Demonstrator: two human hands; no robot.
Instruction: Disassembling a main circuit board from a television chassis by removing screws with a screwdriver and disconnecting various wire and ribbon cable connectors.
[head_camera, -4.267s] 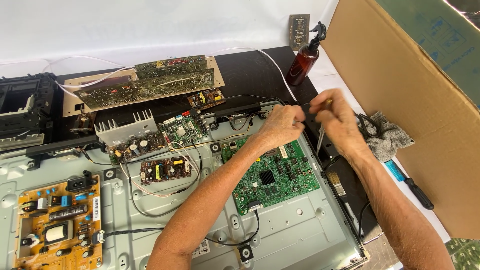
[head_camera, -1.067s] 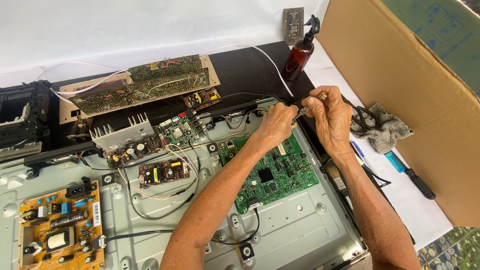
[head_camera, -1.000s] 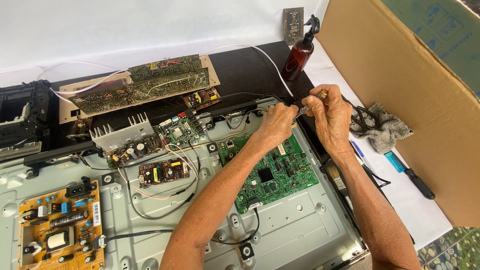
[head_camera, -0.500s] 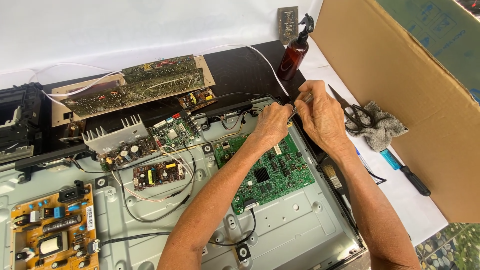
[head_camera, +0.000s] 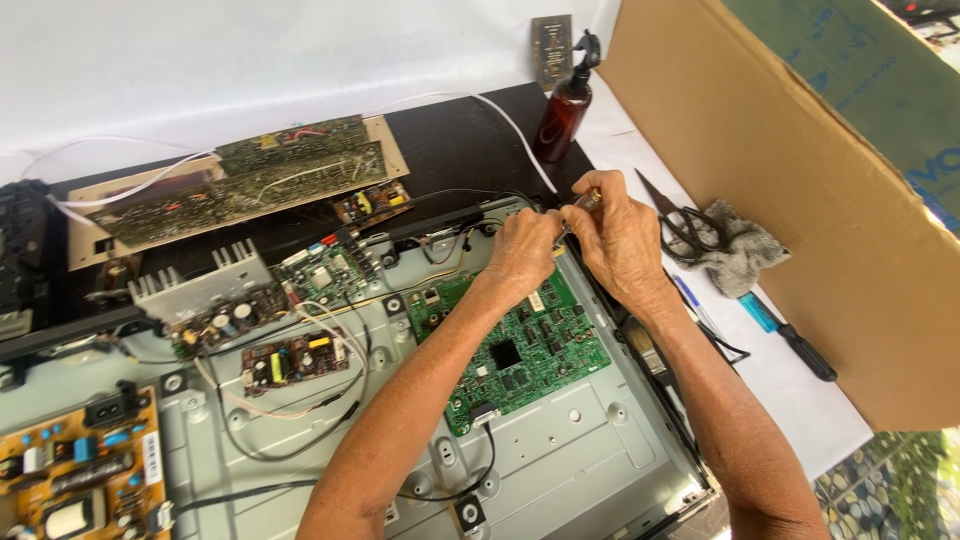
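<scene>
Pinching a screwdriver (head_camera: 585, 203), right hand (head_camera: 620, 235) joins left hand (head_camera: 522, 250), its grip unclear, at the green board (head_camera: 520, 345) edge.

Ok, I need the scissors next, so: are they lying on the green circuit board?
No, the scissors lie on a grey rag on the white table right of the panel, apart from the green circuit board.
</scene>
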